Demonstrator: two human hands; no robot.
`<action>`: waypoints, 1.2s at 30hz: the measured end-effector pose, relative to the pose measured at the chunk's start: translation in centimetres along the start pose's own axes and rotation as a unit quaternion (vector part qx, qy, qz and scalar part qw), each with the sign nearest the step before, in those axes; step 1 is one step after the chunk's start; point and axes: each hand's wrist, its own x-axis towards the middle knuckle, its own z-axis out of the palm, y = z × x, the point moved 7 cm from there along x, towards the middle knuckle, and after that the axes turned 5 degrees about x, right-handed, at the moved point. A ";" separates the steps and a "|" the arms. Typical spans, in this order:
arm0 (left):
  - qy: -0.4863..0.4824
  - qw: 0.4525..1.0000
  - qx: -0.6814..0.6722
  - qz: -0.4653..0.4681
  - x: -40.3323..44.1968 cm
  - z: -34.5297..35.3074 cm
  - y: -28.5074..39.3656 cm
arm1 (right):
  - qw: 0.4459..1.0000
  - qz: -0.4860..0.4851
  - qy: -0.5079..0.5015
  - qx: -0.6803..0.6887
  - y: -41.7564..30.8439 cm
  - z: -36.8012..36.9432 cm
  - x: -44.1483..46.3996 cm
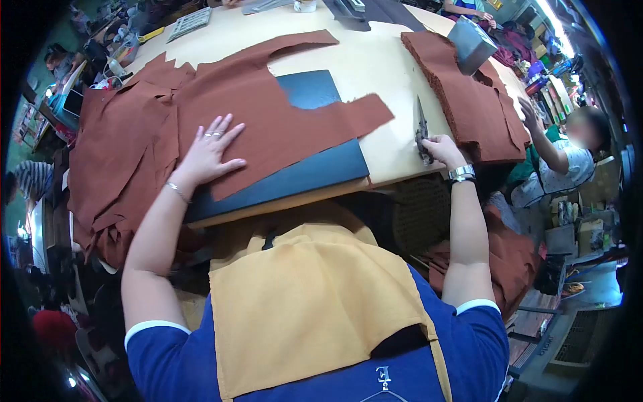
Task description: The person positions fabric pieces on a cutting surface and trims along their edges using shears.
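Note:
My left hand (211, 151) lies flat, fingers spread, on a reddish-brown cut piece of fabric or leather (288, 134). That piece lies partly over a dark blue-black board (315, 175) at the table's near edge. In my right hand (443, 150) is a pair of scissors (421, 127), dark-handled, the blades pointing away from me. The scissors are over the pale tabletop, to the right of the piece and apart from it. More brown pieces (127, 147) are heaped left of my left hand and hang over the edge.
A stack of brown pieces (462, 100) stands at the right with a metal block (473, 45) on it. A co-worker (562, 161) at the right has a raised hand near that stack. A light-coloured tray (189, 24) and a cup (305, 5) are at the far side.

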 end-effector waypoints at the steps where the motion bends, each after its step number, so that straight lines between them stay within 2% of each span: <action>1: 0.001 1.000 -0.008 0.011 -0.7 0.0 -0.9 | 0.987 -0.003 -0.046 0.156 0.5 0.7 -1.2; 2: 0.003 1.000 -0.022 0.016 -1.4 -0.1 -2.1 | 0.947 -0.006 -0.089 0.308 0.8 1.3 -2.6; 3: -0.004 1.000 -0.020 0.014 -2.3 -1.2 -4.0 | 0.915 -0.018 -0.104 0.389 0.7 2.9 -4.2; 5: -0.028 0.998 -0.002 -0.048 -2.4 -2.5 -5.8 | 0.842 -0.043 -0.117 0.525 0.0 4.4 -9.1; 7: -0.031 0.987 0.045 -0.153 -0.8 -3.7 -7.1 | 0.845 -0.068 -0.107 0.520 -1.0 6.4 -12.9; 8: 0.028 0.984 0.060 -0.167 0.1 -3.9 -6.4 | 0.831 -0.081 -0.109 0.539 -0.7 8.0 -14.0; 10: 0.082 0.992 0.008 -0.098 2.9 -4.5 -1.5 | 0.798 -0.100 -0.109 0.584 -0.6 10.5 -15.7; 15: 0.134 0.983 -0.071 0.100 8.7 -2.1 13.3 | 0.798 -0.125 -0.090 0.583 -3.1 14.2 -17.8; 18: 0.143 0.977 -0.117 0.109 11.2 0.1 16.2 | 0.802 -0.135 -0.112 0.571 -4.1 15.0 -18.7; 20: 0.116 0.979 -0.131 0.103 11.7 0.5 15.4 | 0.820 -0.153 -0.107 0.541 -4.4 15.1 -19.3; 24: 0.098 0.980 -0.143 0.097 10.1 1.4 12.6 | 0.869 -0.135 -0.174 0.442 -3.8 15.1 -20.4; 28: 0.086 0.984 -0.130 0.091 7.0 0.7 10.2 | 0.848 -0.063 -0.278 0.446 -4.7 16.8 -21.6; 31: 0.081 0.985 -0.134 0.078 6.0 0.6 9.6 | 0.834 -0.045 -0.279 0.474 -4.7 16.8 -21.5; 35: 0.089 0.985 -0.138 0.061 6.0 0.9 9.4 | 0.782 -0.028 -0.255 0.569 -3.4 17.1 -20.6; 36: 0.089 0.985 -0.138 0.058 6.0 0.9 9.4 | 0.817 -0.001 -0.196 0.542 -2.9 16.7 -20.3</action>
